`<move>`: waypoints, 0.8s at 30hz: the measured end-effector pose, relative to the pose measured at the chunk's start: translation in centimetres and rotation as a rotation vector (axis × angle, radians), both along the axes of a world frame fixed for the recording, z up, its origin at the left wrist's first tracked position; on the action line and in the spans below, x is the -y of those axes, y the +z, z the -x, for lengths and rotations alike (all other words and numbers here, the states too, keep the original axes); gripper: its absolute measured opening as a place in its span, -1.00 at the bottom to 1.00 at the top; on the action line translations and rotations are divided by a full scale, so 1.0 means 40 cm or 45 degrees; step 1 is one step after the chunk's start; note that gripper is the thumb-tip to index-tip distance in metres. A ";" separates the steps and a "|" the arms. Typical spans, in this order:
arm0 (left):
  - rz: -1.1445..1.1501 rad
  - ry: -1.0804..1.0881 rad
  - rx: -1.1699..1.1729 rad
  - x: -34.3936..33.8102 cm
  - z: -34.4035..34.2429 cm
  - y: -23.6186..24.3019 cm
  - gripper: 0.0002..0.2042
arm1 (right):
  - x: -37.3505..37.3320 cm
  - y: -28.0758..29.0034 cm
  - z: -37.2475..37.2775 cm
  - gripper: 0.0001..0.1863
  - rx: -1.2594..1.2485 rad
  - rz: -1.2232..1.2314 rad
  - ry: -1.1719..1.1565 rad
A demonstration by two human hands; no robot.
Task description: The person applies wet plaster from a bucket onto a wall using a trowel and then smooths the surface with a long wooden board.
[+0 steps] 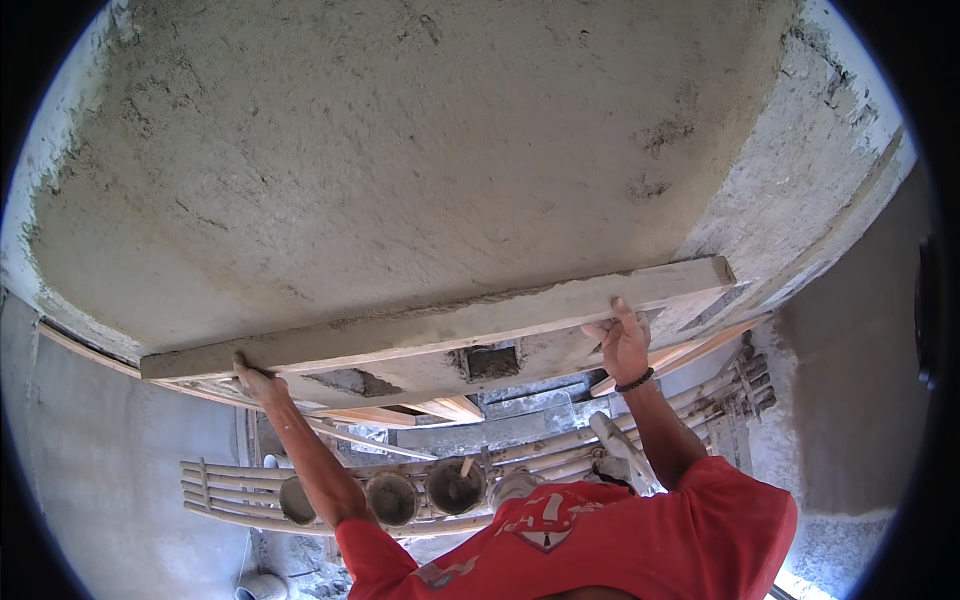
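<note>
A long straightedge board (440, 325), coated with grey mortar, lies across the lower part of a freshly plastered wall (420, 170). Its right end sits somewhat higher than its left. My left hand (258, 382) grips the board near the left end, thumb on its face and the other fingers mostly hidden below it. Toward the right end, my right hand (625, 345) holds the lower edge, with the thumb up over the face. Mortar clumps cling along the board's upper edge. Below the board, a small square recess (492, 362) shows in the wall.
Beneath my arms runs a bamboo-pole platform (235, 485). Round mortar-stained buckets stand on it, one (391, 498) in the middle and another (456, 485) with a handle sticking out. Timber pieces (375, 416) lie below the wall. A pipe (262, 587) shows at lower left.
</note>
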State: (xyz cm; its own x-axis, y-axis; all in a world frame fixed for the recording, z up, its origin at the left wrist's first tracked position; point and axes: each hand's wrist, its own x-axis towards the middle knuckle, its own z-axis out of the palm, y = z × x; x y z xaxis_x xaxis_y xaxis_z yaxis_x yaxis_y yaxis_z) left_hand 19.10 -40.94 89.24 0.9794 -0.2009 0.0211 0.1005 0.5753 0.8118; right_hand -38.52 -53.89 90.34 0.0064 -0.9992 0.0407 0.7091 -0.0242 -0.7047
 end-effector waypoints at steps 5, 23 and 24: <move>-0.063 -0.028 0.001 0.012 0.002 0.064 -0.39 | 0.001 0.064 0.005 -0.69 -0.077 0.020 -0.006; -0.163 -0.110 -0.191 0.003 0.012 -0.242 -0.53 | 0.018 -0.116 0.022 -0.67 -0.074 0.045 -0.084; -0.132 -0.135 -0.201 0.008 0.028 -0.270 -0.53 | 0.016 -0.125 0.020 -0.67 -0.068 0.054 -0.095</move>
State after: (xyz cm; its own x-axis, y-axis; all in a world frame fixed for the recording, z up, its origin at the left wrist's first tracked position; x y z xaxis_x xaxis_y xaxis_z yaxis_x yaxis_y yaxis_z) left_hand 17.99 -41.27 78.44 0.9421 -0.2960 -0.1573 0.2868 0.4690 0.8353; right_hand -39.31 -54.54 85.34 -0.0646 -0.9943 0.0849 0.6654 -0.1063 -0.7389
